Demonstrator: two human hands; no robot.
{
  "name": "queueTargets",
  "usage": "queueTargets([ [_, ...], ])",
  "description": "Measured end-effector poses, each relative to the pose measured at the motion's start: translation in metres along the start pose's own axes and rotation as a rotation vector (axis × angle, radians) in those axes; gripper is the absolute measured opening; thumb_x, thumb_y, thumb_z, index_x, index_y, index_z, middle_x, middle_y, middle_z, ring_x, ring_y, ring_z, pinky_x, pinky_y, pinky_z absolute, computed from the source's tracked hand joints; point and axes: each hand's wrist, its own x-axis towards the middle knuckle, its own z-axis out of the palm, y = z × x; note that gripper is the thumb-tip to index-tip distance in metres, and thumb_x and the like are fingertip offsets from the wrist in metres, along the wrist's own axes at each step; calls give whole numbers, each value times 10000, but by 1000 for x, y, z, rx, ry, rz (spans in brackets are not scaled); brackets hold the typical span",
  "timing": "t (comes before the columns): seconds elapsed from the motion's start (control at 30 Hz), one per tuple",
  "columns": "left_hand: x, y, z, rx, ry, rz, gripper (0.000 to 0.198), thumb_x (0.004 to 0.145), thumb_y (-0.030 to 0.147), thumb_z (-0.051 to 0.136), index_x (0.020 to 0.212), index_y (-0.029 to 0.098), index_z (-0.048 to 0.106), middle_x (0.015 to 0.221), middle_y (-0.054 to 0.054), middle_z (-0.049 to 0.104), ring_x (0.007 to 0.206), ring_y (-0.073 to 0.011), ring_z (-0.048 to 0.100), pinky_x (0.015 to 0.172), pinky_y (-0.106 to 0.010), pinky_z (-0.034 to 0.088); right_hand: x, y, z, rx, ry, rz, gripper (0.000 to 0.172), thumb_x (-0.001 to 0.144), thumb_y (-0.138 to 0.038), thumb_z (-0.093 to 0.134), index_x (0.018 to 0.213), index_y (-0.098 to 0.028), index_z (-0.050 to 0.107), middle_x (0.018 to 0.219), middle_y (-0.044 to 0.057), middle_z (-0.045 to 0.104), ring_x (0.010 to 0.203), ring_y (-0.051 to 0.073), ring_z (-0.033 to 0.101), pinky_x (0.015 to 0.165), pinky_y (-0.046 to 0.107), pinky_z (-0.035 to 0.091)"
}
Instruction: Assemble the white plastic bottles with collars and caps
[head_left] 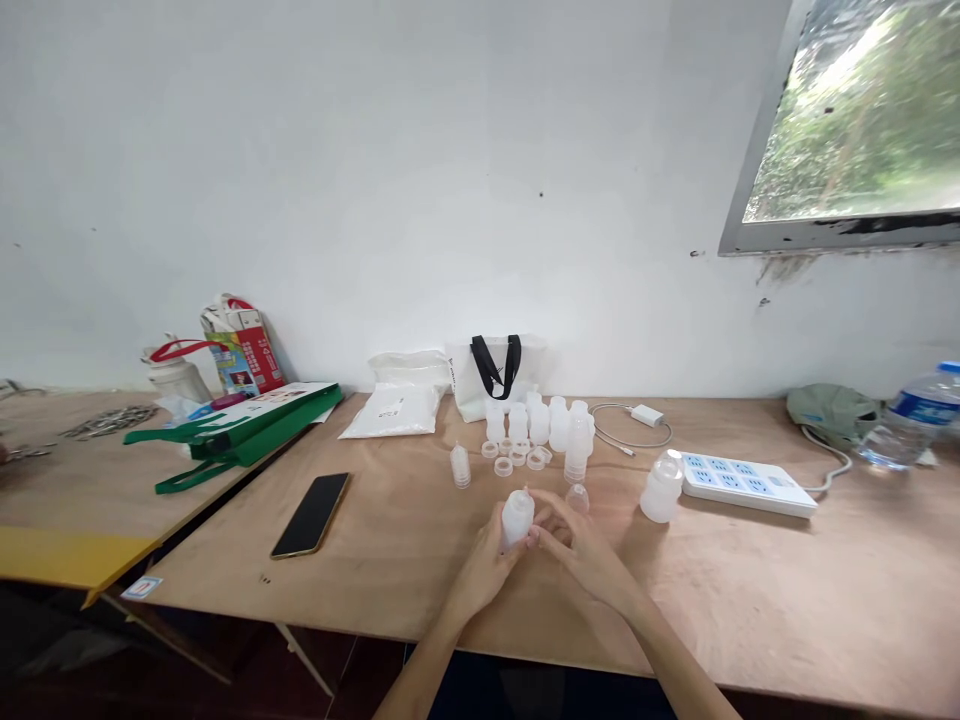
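Observation:
My left hand [484, 565] is wrapped round a small translucent white plastic bottle [517, 517], held upright just above the wooden table [750, 590]. My right hand [581, 545] reaches in from the right, its fingers curled and touching the bottle's side. Just beyond my hands lie a small clear cap [577, 497] and a ribbed cap piece [460, 467]. Farther back stand several more white bottles [559, 425] with loose ring caps [517, 455] in front of them.
A larger white bottle [661, 487] and a white power strip [748, 483] lie to the right, a water bottle [911, 415] at the far right. A black phone [311, 514] lies left. White bags [401, 400] and a tote [491, 375] stand against the wall; green bags [240, 425] on the left table.

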Motion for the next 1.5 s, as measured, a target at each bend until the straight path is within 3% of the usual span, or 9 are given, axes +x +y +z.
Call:
queueTargets([
  [0.17, 1, -1, -1, 70, 28, -92, 563, 910, 403, 667, 1409, 239, 463, 1402, -105, 595, 1286, -301, 544, 1088, -436, 421, 3, 17, -17, -321, 156, -12, 311, 999, -407, 481, 1243, -308, 647, 1112, 47, 719, 977, 237, 679, 883, 412, 547],
  [0.27, 0, 0, 0, 65, 42, -112, 615, 889, 368, 682, 1442, 241, 444, 1444, -102, 568, 1329, -300, 513, 1117, -426, 399, 3, 37, -31, -575, 309, -4, 352, 1000, -358, 429, 1289, -290, 617, 1341, 73, 629, 1201, 283, 597, 966, 453, 517],
  [0.37, 0, 0, 1, 64, 54, -83, 621, 879, 363, 690, 1444, 251, 459, 1469, -96, 552, 1347, -299, 501, 1133, -428, 384, 1, 54, -39, -749, 257, 45, 474, 966, -304, 459, 1438, -292, 501, 1538, 80, 469, 1359, 312, 489, 966, 448, 520],
  [0.47, 1, 0, 1, 126, 84, -81, 472, 885, 399, 678, 1314, 235, 570, 1301, -90, 661, 1217, -303, 587, 1040, -433, 456, -1, 57, -38, -776, 106, 87, 421, 942, -261, 484, 1352, -298, 572, 1454, 80, 545, 1244, 299, 595, 898, 408, 538],
  [0.63, 6, 7, -1, 160, 144, 22, 360, 909, 431, 659, 1208, 232, 631, 1191, -60, 706, 1074, -268, 654, 943, -403, 519, 3, 39, -34, -452, 129, 85, 236, 970, -393, 499, 1086, -263, 657, 1125, 72, 687, 925, 249, 683, 814, 388, 538],
  [0.87, 8, 17, -18, 253, 184, 86, 397, 867, 471, 714, 1208, 273, 669, 1139, -52, 715, 1029, -272, 674, 911, -410, 548, 3, 19, -57, 231, 328, 65, 532, 864, -598, 686, 1247, -236, 614, 1111, 91, 728, 961, 257, 687, 821, 376, 561],
  [1.07, -1, 34, -31, 340, 20, 148, 385, 856, 460, 745, 1172, 245, 698, 1103, -27, 740, 992, -247, 695, 888, -356, 542, -1, 10, -41, 264, 39, 81, 459, 801, -548, 786, 1129, -239, 697, 1135, 81, 750, 1050, 272, 697, 935, 418, 563],
  [1.27, -8, 47, -34, 404, 33, 225, 382, 868, 489, 726, 1125, 206, 719, 1007, -54, 746, 904, -255, 701, 781, -327, 539, -2, -2, -31, 280, 18, 110, 483, 767, -556, 804, 1116, -237, 706, 992, 57, 779, 850, 235, 733, 852, 416, 591],
  [1.5, -7, 42, -26, 378, 30, 202, 402, 854, 527, 726, 1120, 226, 710, 1004, -67, 739, 881, -266, 692, 777, -350, 530, -5, -7, -36, 334, -3, 95, 407, 755, -476, 834, 1053, -226, 716, 875, 33, 775, 721, 201, 722, 749, 368, 599],
])
